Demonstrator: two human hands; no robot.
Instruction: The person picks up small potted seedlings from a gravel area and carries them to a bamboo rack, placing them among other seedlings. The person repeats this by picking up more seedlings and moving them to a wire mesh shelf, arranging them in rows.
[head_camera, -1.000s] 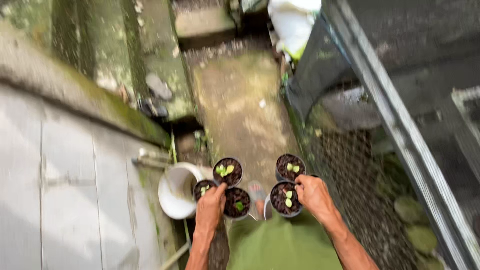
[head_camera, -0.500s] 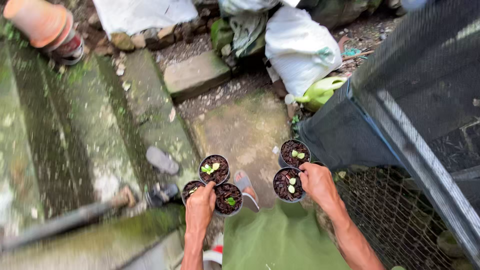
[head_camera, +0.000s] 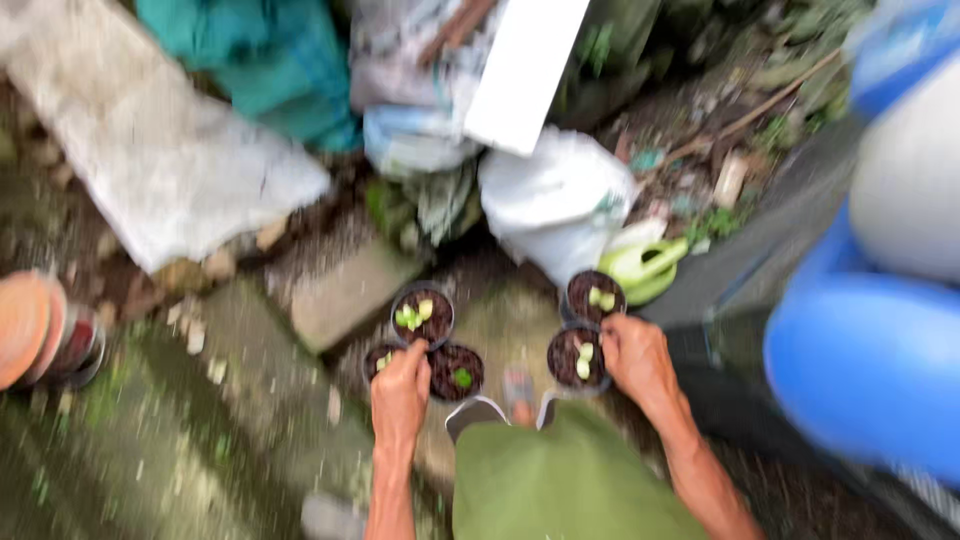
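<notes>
Over mossy concrete ground (head_camera: 250, 400) cluttered with sacks (head_camera: 555, 195), left hand (head_camera: 400, 390) grips 3 seedling pots (head_camera: 422, 318), right hand (head_camera: 635, 360) grips 2 pots (head_camera: 578, 358).

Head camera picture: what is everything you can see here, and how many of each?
Seedling pots: five, black with green sprouts; three at the left hand, two at the right.
White sack: one, behind the pots.
Green watering can: one, beside the sack.
Teal bag: one, top left.
White board: one, top middle.
Blue barrel: one, right.
Clay pots: a stack, orange, left edge.
Stone slab: one, grey, left of the pots.
Left hand: grip on three pots.
Right hand: grip on two pots.
</notes>
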